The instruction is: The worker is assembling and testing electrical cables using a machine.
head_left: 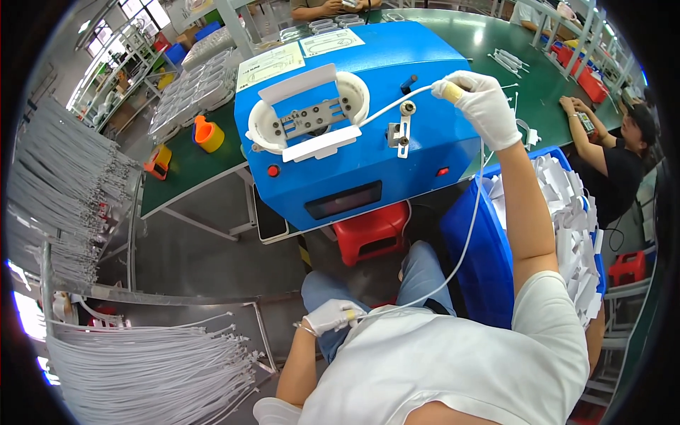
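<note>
A blue winding machine (407, 64) stands on the green bench in front of me. On its top sits a white oval winding head (360, 88) with upright white flaps and a metal plate. A white cable (397, 106) runs from this head to my right hand (485, 106), gloved in white and closed on it, right of a small metal guide (404, 131). From there the cable hangs in a long curve past the machine's front to my lap. There my left hand (331, 316), also gloved, is closed on the cable near my thigh.
Bundles of white cables (149, 361) hang at the left. A blue bin (485, 248) of white paper pieces stands right, beside a red stool (372, 230). An orange tape holder (207, 134) and clear trays (195, 88) lie left. Co-workers sit right (616, 152) and across the bench (329, 8).
</note>
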A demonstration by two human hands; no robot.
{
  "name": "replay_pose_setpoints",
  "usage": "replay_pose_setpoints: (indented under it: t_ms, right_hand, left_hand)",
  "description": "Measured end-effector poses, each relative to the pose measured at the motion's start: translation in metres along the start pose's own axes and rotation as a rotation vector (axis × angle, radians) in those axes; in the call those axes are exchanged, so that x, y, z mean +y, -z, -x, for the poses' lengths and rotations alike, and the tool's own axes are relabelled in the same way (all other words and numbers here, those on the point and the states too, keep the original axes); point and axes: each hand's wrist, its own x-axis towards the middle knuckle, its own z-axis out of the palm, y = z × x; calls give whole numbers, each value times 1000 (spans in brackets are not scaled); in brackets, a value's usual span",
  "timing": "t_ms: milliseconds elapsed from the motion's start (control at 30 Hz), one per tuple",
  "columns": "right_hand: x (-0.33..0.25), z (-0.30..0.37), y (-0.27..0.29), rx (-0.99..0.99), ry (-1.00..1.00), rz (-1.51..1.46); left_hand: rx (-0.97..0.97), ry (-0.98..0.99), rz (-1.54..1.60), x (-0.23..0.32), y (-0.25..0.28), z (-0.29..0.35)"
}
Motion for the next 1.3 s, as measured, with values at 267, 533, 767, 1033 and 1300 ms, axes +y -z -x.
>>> replay_pose_setpoints:
  t_ms: [267,533,767,1033,1300]
  right_hand:
    - [9,19,16,-6,21,-105]
    - [-14,67,-4,-416,-54,-196]
    - [-34,59,2,-332,52,157]
    - [-31,6,22,-59,405,432]
    - [-34,-103,-16,53,897,810]
  left_hand:
    - [103,-226,-177,60,-32,-36]
    - [249,-566,-864,136,-39,-36]
    - [274,-504,-869,242,29,77]
    - [673,-560,-713,319,76,145]
    - [766,-967,-1084,393,99,72]
